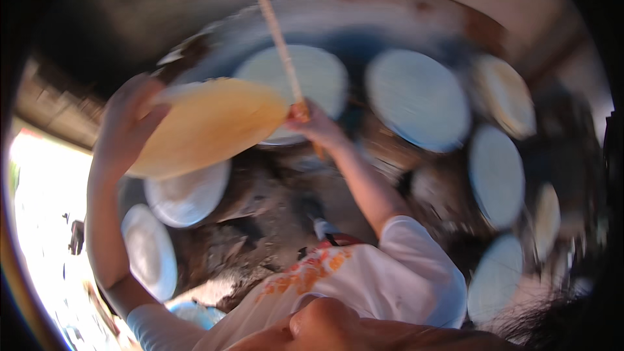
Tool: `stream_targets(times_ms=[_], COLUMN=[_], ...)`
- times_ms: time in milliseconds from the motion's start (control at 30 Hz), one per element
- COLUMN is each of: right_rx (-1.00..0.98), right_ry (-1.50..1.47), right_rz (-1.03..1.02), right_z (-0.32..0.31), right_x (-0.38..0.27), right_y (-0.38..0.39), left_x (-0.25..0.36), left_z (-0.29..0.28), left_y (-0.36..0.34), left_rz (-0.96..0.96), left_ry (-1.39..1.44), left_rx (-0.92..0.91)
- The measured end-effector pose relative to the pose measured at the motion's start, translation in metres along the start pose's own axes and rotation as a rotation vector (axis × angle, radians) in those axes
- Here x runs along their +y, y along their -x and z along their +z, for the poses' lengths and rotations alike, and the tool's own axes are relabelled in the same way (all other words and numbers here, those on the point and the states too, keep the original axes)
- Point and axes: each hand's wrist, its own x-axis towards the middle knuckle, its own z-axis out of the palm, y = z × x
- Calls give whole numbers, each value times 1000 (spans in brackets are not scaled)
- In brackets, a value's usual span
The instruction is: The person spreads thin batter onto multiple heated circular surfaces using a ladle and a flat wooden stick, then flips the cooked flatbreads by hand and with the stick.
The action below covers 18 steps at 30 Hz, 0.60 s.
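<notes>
My left hand (136, 123) grips the far-left edge of a large, thin, round golden sheet (208, 123), like a flatbread, which is raised and tilted over the work area. My right hand (312, 123) is closed on a long, thin, pale stick (273, 29) that points up and away. The sheet's right edge reaches that hand; whether they touch I cannot tell. Behind the sheet lies a pale round disc (292, 65), like a pan or plate, partly hidden by it and by the stick. The picture is blurred by motion.
Several more pale round discs (416, 97) curve around me on a dark, grimy surface (253, 214), right (495, 175) and left (182, 195). A curved, stained rim (422, 6) runs along the back. A bright opening (45, 195) is at the far left.
</notes>
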Motion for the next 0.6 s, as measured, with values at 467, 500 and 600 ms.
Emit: stream_targets(times_ms=[467,500,600], right_rx=[1472,1544,1737], right_ry=[679,752,565], right_rz=[-42,-154,-273], right_z=[-269,-311,-397], right_x=[-184,-189,-267], right_y=[559,600,664], left_x=[566,626,840], left_z=[210,229,221], left_y=[-184,-206,-261], left_rz=[718,797,1340], left_ry=[936,913,739], left_rx=[-569,-604,76])
